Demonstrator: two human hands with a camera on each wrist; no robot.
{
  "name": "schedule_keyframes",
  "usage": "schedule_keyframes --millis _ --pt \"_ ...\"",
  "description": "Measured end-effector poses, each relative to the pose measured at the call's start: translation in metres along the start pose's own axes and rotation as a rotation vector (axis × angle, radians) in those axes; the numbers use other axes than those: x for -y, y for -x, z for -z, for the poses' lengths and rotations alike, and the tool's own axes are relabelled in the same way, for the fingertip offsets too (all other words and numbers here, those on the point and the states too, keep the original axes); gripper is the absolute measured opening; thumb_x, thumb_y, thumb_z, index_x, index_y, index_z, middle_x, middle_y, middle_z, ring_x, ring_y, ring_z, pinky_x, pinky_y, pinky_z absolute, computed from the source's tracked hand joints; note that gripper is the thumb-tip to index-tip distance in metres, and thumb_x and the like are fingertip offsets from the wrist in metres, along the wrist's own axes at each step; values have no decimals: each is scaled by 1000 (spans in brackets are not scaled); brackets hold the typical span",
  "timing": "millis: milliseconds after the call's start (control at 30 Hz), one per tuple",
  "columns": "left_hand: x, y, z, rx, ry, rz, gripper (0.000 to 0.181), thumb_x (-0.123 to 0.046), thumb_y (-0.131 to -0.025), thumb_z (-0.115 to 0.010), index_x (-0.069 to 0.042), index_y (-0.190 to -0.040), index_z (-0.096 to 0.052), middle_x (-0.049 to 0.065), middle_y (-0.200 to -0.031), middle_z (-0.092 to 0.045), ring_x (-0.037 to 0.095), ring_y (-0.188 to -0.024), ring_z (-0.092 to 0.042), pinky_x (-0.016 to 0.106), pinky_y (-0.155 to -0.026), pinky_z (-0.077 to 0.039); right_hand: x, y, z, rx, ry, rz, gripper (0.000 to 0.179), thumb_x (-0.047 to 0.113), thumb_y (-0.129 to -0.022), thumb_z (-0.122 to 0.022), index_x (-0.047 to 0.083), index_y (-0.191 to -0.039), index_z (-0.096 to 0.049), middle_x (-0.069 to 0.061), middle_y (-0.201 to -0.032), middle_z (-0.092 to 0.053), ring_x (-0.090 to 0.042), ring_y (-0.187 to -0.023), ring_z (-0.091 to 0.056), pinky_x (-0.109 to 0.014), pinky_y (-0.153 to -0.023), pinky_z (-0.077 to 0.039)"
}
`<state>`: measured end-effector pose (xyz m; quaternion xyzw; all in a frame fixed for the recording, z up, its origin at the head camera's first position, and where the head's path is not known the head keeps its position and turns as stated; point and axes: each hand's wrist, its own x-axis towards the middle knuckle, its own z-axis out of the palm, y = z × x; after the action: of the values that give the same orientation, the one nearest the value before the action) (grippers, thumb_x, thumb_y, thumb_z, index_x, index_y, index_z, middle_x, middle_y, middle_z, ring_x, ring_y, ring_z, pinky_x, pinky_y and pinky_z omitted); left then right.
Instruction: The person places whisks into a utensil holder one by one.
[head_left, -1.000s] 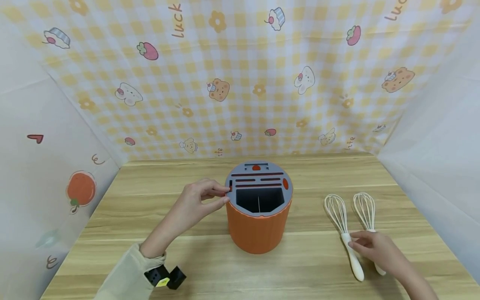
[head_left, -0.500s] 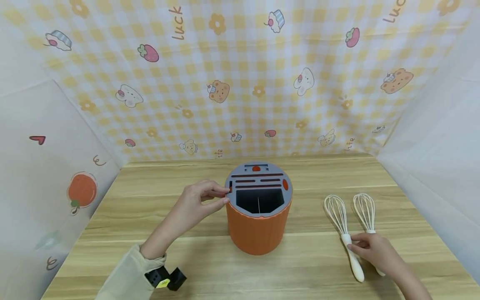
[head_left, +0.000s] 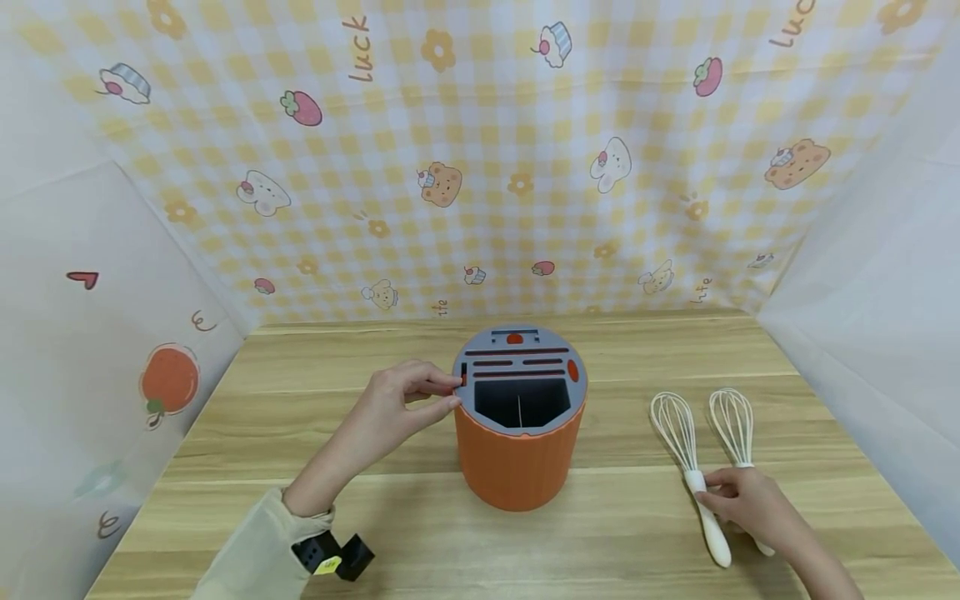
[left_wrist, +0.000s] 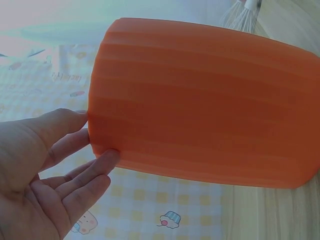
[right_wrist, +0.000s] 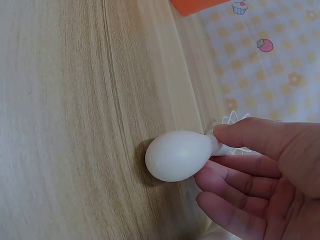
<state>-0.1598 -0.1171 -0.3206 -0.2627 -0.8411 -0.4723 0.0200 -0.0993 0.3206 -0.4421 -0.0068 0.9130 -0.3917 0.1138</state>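
An orange utensil holder (head_left: pixel 517 467) with a grey slotted lid (head_left: pixel 525 354) stands upright mid-table. At its left rim, my left hand (head_left: pixel 405 396) rests its fingertips and thumb on the edge. In the left wrist view the holder's ribbed wall (left_wrist: pixel 200 100) fills the picture, and the hand (left_wrist: pixel 55 170) touches its upper end with fairly straight fingers. On the right, my right hand (head_left: pixel 757 500) pinches the handle of the left white whisk (head_left: pixel 705 517) between thumb and fingers. The right wrist view shows the whisk's rounded handle end (right_wrist: pixel 177 155) beside the thumb of that hand (right_wrist: pixel 260 175).
A second white whisk (head_left: pixel 731 421) lies just right of the first, its handle partly hidden by the right hand. The wooden table (head_left: pixel 300 375) meets a yellow checked cloth (head_left: pixel 487 225) at the back and white side panels (head_left: pixel 870 275).
My right hand has closed its thumb and fingers in on the left whisk's handle. The left hand and the utensil holder stay put; the head view shifts slightly.
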Motion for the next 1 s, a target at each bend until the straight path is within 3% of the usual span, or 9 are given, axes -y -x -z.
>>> schedule_keyframes --millis 233,433,667,900,1000 --pt "0 -1 0 -2 5 -2 16 -15 -82 -70 -12 -98 -68 -2 -96 -62 9 -90 -62 26 -82 -50 0 1 -1 -1 -54 -22 29 4 -81 -65 -18 -99 -60 -7 -70 -64 -13 -55 -57 -26 -49 -52" --pt "0 -1 -2 -2 14 2 16 -14 -82 -70 -11 -98 -69 -2 -95 -63 9 -90 -62 25 -82 -50 -1 1 -3 -27 -32 -35 28 4 -80 -65 -17 -98 -61 -7 -69 -64 -15 -55 -57 -25 -49 -52" --pt "-1 0 -2 -9 14 0 17 -13 -81 -70 -11 -98 -69 -2 -96 -63 10 -90 -62 34 -82 -51 1 1 -5 -54 -33 -67 27 4 -79 -66 -16 -97 -62 -5 -68 -63 -15 -55 -57 -25 -50 -53" --pt "-2 1 -1 -13 -5 -3 18 -13 -82 -70 -11 -99 -69 -2 -96 -63 10 -90 -63 27 -82 -51 3 2 -5 -69 -11 -64 26 4 -80 -66 -14 -98 -63 -4 -67 -62 -13 -53 -55 -24 -49 -51" --pt "-1 2 -2 -13 -4 3 18 -13 -82 -70 -11 -99 -69 -2 -96 -63 10 -90 -63 30 -82 -51 4 2 -5 -80 -5 -65 26 4 -80 -66 -14 -99 -63 -4 -68 -63 -13 -53 -55 -25 -48 -51"
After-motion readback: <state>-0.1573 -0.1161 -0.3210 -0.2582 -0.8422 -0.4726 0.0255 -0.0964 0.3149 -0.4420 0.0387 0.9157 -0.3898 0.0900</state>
